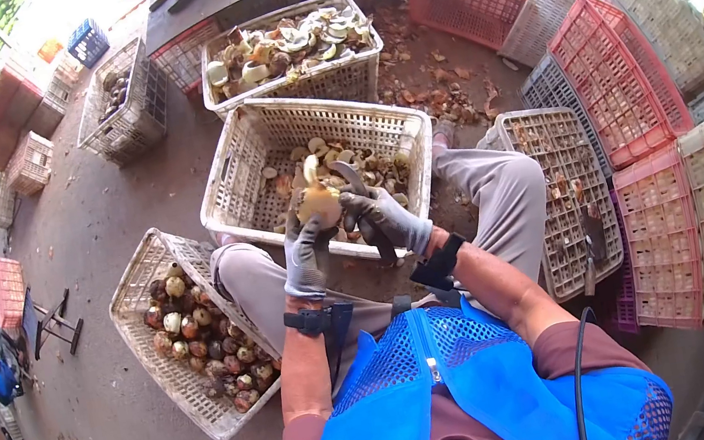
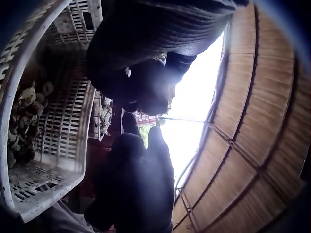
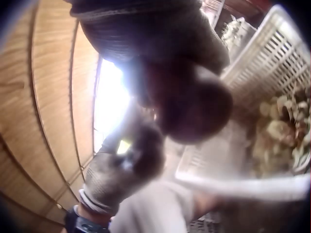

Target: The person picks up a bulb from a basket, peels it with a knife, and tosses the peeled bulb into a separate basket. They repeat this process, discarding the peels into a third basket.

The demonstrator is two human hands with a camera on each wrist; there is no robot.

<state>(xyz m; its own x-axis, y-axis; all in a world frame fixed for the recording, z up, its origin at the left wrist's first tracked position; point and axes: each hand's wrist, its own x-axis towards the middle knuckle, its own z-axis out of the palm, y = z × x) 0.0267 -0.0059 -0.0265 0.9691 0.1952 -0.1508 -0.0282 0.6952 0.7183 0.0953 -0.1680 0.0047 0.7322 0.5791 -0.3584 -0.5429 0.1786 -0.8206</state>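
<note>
My gloved left hand holds a pale, round, peeled-looking piece of produce over the middle crate, with a curled pale strip standing up from it. In my gloved right hand is a dark curved-bladed knife, close beside the produce. Both hands are above the near rim of a white crate that holds pale pieces. The wrist views show the gloves dark and close together, hiding most of the produce; its exact kind cannot be told.
At left, a tilted white crate holds several round brown-and-pale pieces. Behind the middle crate stands another, full of pale curved scraps. An overturned crate at right carries a cleaver-like blade. Stacked red crates line the right; scraps litter the floor.
</note>
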